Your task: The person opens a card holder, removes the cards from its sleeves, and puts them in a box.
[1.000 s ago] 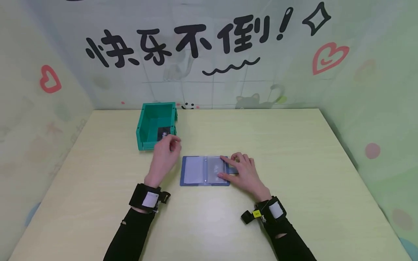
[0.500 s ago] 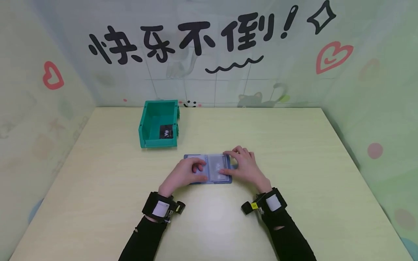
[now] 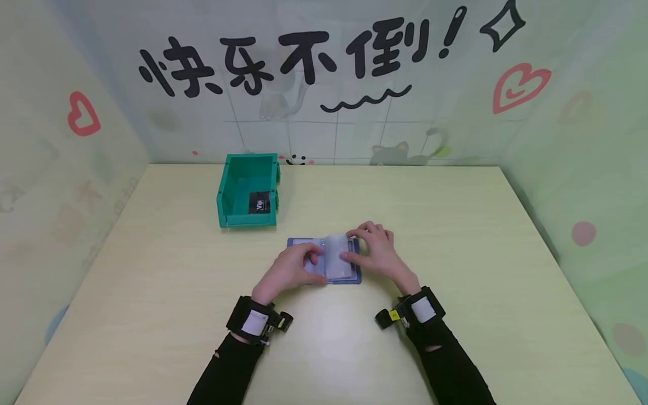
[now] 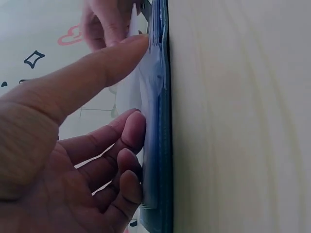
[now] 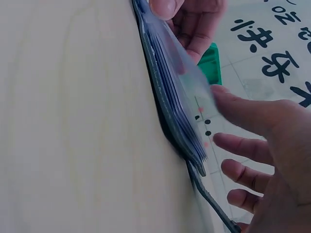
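Note:
An open blue card holder [image 3: 356,277] lies on the table. One clear sleeve page [image 3: 335,256] on its right half stands raised and bowed. My right hand [image 3: 379,253] is at that page's free edge; in the right wrist view the thumb tip [image 5: 223,94] meets it, while the other fingers spread apart behind. My left hand [image 3: 289,267] rests on the holder's left half. Its thumb tip [image 4: 138,46] reaches the near edge by the spine, and the bent fingers [image 4: 131,160] touch the left page. Further sleeves are stacked below the raised one.
Behind and to the left stands a green bin [image 3: 248,219], with a black "Vip" card [image 3: 260,202] inside. The holder's dark strap [image 5: 211,199] sticks out past its right side. A printed wall [image 3: 329,135] borders the far edge of the table [image 3: 430,208].
My left hand has come from beside the bin down and right onto the holder's left half. The clear sleeve page, flat before, has risen at my right hand, which has stayed by the right edge.

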`<state>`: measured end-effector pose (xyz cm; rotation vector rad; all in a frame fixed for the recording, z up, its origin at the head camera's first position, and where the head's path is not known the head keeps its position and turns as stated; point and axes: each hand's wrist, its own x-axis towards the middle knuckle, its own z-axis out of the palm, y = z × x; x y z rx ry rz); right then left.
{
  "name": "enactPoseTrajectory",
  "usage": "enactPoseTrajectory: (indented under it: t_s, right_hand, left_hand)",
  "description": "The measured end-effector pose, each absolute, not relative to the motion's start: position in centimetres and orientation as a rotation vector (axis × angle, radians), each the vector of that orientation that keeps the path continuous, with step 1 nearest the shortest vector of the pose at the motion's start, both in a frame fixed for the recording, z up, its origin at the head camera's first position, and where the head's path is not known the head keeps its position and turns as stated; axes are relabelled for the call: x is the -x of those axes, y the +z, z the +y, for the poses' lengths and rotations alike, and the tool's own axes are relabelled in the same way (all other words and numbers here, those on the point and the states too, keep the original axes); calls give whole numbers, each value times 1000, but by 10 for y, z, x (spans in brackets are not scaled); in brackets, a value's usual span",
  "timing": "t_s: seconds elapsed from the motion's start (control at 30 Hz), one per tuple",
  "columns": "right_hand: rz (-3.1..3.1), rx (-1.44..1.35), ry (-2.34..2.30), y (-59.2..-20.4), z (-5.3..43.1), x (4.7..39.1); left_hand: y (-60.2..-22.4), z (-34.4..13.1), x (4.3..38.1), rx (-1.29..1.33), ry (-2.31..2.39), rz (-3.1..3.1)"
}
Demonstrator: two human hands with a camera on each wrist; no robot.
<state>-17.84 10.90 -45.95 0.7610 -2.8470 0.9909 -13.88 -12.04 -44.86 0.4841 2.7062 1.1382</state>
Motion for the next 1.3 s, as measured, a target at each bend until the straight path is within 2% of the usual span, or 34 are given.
enactPoseTrajectory:
  t_s: [0.1,0.27,0.53,0.87,1.03,1.3]
  right_hand:
    - [-2682,-775,1241,-459,110,174]
    - [-2473,-949,1528,-454,101,161]
    - [-2490,-1022,1162,-476,95,159]
    - [-2592,-844,955,-490,121,153]
    - [-2702,-776,907,-491,125,155]
    - [-2755,-759,966,-489,125,162]
  left_hand:
    - [-449,-120,140,-510,1148,2681]
    - [-447,-119,139,-536,1158,2642]
    - [-444,-120,139,-488,1282,2575]
    - [-441,-124,138,-309,1299,2752]
    - [-442,-121,137,-215,1140,2942]
    - [-440,-100,139,-450,1107,2925]
